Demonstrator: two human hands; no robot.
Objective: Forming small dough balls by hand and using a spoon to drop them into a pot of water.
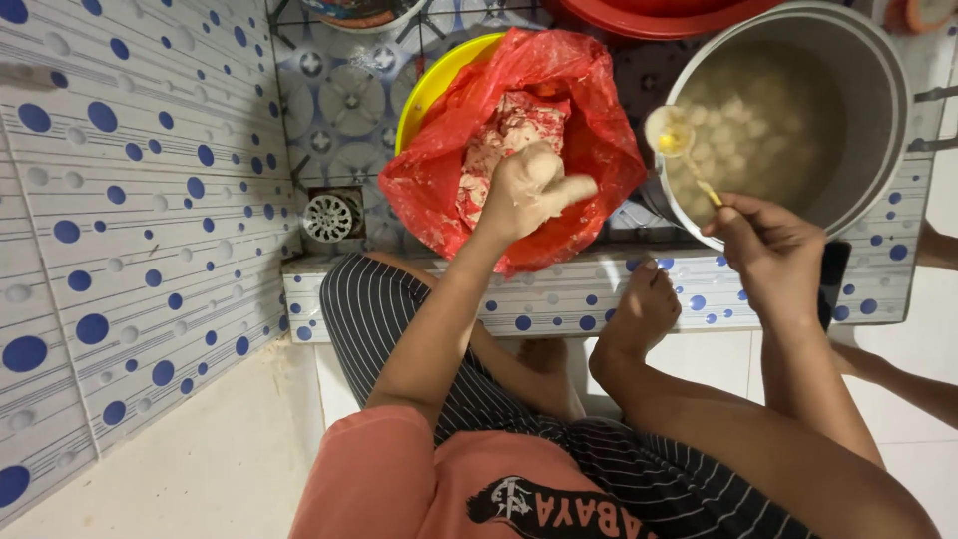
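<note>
Ball-forming step: my left hand (527,192) squeezes paste (511,135) over the red bag (599,150) at 12 o'clock, while my right hand (766,245), grip pinched on the spoon (675,137), must, I judge, scoop it into the pot (888,130) at 1 o'clock.

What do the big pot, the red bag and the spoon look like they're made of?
The pot looks like metal, probably aluminium: a dull grey, matte wall with a thin rim. The red bag seems to be thin plastic film, crinkled and glossy. The spoon, held in the right hand, looks like pale plastic, though that is uncertain.
</note>
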